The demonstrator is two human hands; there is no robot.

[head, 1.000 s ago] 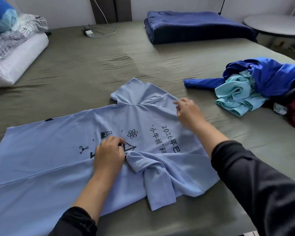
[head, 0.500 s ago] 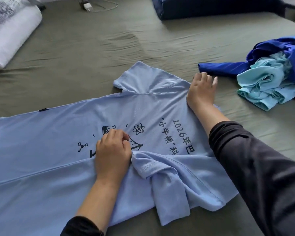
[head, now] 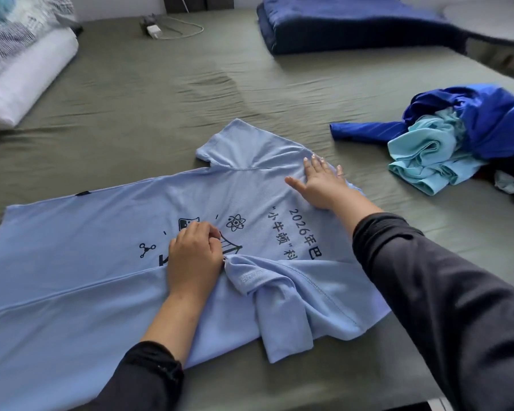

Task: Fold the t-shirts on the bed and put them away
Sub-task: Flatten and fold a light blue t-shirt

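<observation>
A light blue t-shirt [head: 86, 232] with dark printed symbols and text lies spread on the grey-green bed sheet [head: 166, 108]. Its near side is folded over the body, and the near sleeve lies crumpled toward me. My left hand [head: 194, 258] rests on the print with curled fingers, pinching the folded edge by that sleeve. My right hand [head: 321, 182] lies flat with fingers spread on the shirt's shoulder near the collar, beside the far sleeve. At the right sits a heap of unfolded clothes: a royal blue garment [head: 469, 120] over a pale turquoise shirt [head: 425, 161].
A folded navy blanket [head: 347, 22] lies at the bed's far side. White and striped pillows [head: 21, 72] sit at the far left. A charger with its white cable [head: 166, 29] is near the head of the bed. A round table edge [head: 496, 28] shows far right.
My right hand has slid from the shirt's middle outward to the shoulder and opened flat with fingers spread. My left hand has stayed on the folded edge. The view has shifted slightly.
</observation>
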